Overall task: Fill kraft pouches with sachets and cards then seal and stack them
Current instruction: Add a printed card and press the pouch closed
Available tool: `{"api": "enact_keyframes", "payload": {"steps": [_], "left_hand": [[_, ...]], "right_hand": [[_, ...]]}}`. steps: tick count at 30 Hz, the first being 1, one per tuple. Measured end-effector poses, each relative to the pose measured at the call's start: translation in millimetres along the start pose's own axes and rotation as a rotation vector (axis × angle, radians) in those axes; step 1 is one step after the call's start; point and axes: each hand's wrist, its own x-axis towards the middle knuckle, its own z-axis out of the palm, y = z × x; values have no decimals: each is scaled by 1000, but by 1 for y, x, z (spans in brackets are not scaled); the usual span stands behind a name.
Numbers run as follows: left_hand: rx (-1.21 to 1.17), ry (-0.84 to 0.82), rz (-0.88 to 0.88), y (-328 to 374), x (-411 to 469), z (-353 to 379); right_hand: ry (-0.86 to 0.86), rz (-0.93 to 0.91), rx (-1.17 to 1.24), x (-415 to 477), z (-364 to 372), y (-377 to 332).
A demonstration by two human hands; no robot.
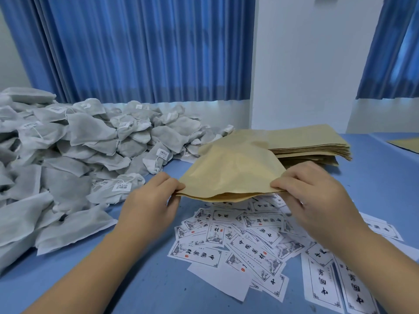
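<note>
We hold 1 kraft pouch [233,171] over the blue bench [158,279], its mouth turned toward us and parted into a narrow slit. Our left hand [154,200] has the pouch's left corner, its grip closed tight in a pinch on the paper. Our right hand [310,191] takes the right corner the same way, its grip likewise closed on the pouch's edge. The near end of the pouch is raised off the bench, and its far end reaches toward the stack of flat pouches [313,141] lying just behind it, right of centre. We cannot tell whether anything is inside; the opening shows only shadow.

Beneath the pouch's mouth and spreading to the near right, a loose scatter of white cards [249,236] lies on the bench. The cards overlap at all angles, each printed with black characters, a framed border and a small red seal. Some of them lie under our right forearm.

To the left, a large heap of grey-white sachets [79,150] covers the bench from the near edge to the far side, many with strings and small white barcode tags. The heap's right edge is near our left hand but apart from it.

At the far right, 1 more kraft sheet [405,143] lies flat on the bench, cut off by the edge of the view. Behind the bench, blue curtains [147,48] hang on either side of a white wall [306,64].
</note>
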Motion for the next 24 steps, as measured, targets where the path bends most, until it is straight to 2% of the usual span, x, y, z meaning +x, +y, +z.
{"api": "enact_keyframes", "payload": {"steps": [5, 10, 14, 19, 24], "left_hand": [[141, -55, 174, 3, 28, 9], [109, -38, 346, 20, 64, 30], [82, -55, 341, 23, 64, 48], [18, -80, 290, 18, 53, 54], [77, -143, 255, 27, 48, 48]], "right_hand": [[46, 56, -37, 0, -2, 9], [24, 144, -56, 1, -4, 19], [-24, 193, -97, -1, -6, 28], [-104, 86, -169, -4, -1, 27], [-86, 47, -175, -1, 7, 18]]}}
